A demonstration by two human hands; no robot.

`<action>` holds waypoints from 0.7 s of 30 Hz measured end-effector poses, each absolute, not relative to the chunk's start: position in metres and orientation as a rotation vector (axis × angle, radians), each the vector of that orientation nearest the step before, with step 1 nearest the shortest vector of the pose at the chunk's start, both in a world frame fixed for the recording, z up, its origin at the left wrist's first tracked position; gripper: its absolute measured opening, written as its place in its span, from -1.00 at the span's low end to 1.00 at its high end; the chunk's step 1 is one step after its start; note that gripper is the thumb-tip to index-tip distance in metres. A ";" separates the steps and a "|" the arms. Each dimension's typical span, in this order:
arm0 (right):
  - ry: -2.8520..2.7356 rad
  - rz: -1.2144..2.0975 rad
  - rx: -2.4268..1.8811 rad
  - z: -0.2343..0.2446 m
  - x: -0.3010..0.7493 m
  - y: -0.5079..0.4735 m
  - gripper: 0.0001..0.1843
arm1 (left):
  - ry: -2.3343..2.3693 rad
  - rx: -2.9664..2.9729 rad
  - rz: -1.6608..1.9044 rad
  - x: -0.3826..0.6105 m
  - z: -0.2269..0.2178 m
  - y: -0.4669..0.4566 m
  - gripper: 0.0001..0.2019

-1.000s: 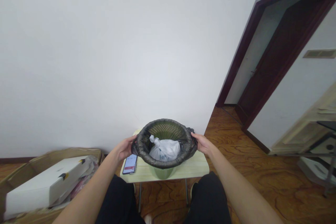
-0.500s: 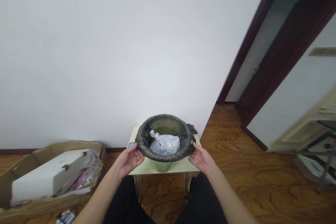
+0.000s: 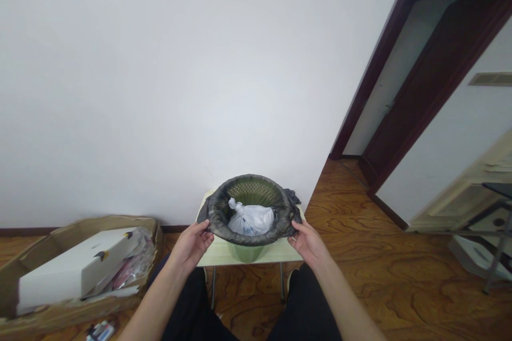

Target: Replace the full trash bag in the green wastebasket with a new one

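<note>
A green mesh wastebasket (image 3: 248,251) stands on a small pale table (image 3: 216,254) in front of me. A black bin liner (image 3: 218,214) is folded over its rim. Inside lies a knotted white plastic bag (image 3: 251,220). My left hand (image 3: 191,245) pinches the liner at the rim's near left side. My right hand (image 3: 306,240) pinches the liner at the near right side. Both hands have fingers closed on the black plastic.
A cardboard box (image 3: 68,303) on the floor to the left holds a white carton (image 3: 64,272) and wrappers. Small items (image 3: 98,331) lie on the wooden floor by it. A dark door frame (image 3: 404,90) opens at right; a metal stand (image 3: 496,266) is far right.
My hands slid from the basket's sides to its near edge and now pinch the liner. The view pulled back a little; the phone on the table is no longer visible.
</note>
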State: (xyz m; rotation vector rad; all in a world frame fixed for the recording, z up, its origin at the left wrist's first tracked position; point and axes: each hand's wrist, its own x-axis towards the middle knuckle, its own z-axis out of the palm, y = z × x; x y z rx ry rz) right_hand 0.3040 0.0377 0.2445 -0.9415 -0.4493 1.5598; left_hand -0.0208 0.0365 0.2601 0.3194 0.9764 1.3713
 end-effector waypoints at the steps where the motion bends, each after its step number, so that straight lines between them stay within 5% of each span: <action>1: -0.465 1.538 -0.953 0.248 0.303 0.038 -0.71 | 0.992 0.339 1.383 -0.020 0.263 0.037 -0.90; 21: -0.457 1.386 -1.053 0.259 0.302 0.048 -0.77 | 1.131 0.396 1.317 -0.013 0.280 0.041 -0.84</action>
